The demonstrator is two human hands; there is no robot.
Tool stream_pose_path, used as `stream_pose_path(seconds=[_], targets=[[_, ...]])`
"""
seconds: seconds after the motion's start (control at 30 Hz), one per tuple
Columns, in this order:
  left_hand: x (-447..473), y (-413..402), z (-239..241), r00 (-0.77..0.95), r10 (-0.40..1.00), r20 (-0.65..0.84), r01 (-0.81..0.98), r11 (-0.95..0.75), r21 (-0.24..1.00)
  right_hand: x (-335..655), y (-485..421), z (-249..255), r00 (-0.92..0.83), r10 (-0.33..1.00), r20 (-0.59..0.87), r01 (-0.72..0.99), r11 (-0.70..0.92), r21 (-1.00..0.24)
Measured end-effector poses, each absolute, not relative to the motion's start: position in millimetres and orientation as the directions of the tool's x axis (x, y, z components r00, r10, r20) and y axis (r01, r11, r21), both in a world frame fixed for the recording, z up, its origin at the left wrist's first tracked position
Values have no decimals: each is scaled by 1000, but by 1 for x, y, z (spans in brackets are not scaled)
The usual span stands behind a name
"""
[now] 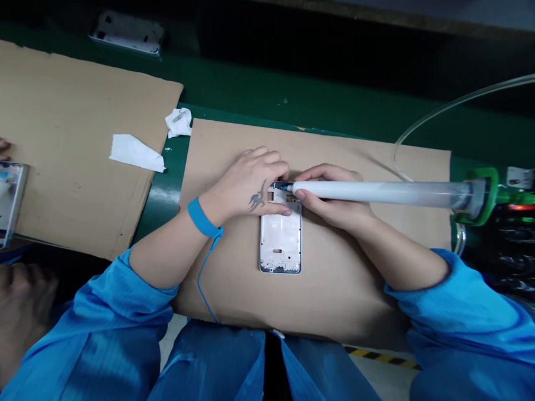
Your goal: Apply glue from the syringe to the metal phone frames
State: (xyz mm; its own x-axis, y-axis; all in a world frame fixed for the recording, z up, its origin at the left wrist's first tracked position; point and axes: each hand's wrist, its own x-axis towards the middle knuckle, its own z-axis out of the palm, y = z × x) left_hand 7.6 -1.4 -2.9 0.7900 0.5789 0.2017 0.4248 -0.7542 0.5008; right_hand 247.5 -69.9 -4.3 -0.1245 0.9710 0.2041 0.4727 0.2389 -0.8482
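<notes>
A phone frame (281,239), pale inside with a dark rim, lies flat on brown cardboard in front of me. My left hand (259,181) grips its upper part, fingers curled at the top edge and thumb across the inner face. In my right hand (334,195) is a long dispensing syringe (376,192) filled with white material, held almost level. Its thin blue tip points left at the frame's upper end; whether it touches the surface I cannot tell. A blue wrist strap (203,218) with a cord circles my left wrist.
Clear tubing (418,123) arcs behind the syringe's green-capped end. Crumpled tissue (179,122) and a white paper piece (137,152) lie left of my cardboard (234,295). Another phone frame (127,33) rests far back. A co-worker's hand (25,312) and another frame (10,203) are at left.
</notes>
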Motion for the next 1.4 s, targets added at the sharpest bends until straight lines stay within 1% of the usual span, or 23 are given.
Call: stream_pose_path(seconds=[0.37, 0.73, 0.9, 1.1, 1.4], targets=[[8, -1, -4, 793, 572, 210, 421, -764, 488, 248, -70, -3, -115, 973, 202, 488, 232, -841], [10, -5, 5, 782, 600, 166, 469, -743, 477, 249, -71, -4, -94, 968, 232, 488, 248, -837], [10, -5, 6, 786, 597, 160, 466, -742, 483, 251, -71, -5, -97, 977, 188, 487, 212, -847], [9, -3, 3, 789, 593, 161, 454, -739, 498, 250, -72, -6, -55, 985, 161, 507, 166, -846], [8, -1, 2, 790, 590, 165, 435, -729, 528, 251, -71, -4, -53, 987, 153, 507, 158, -847]])
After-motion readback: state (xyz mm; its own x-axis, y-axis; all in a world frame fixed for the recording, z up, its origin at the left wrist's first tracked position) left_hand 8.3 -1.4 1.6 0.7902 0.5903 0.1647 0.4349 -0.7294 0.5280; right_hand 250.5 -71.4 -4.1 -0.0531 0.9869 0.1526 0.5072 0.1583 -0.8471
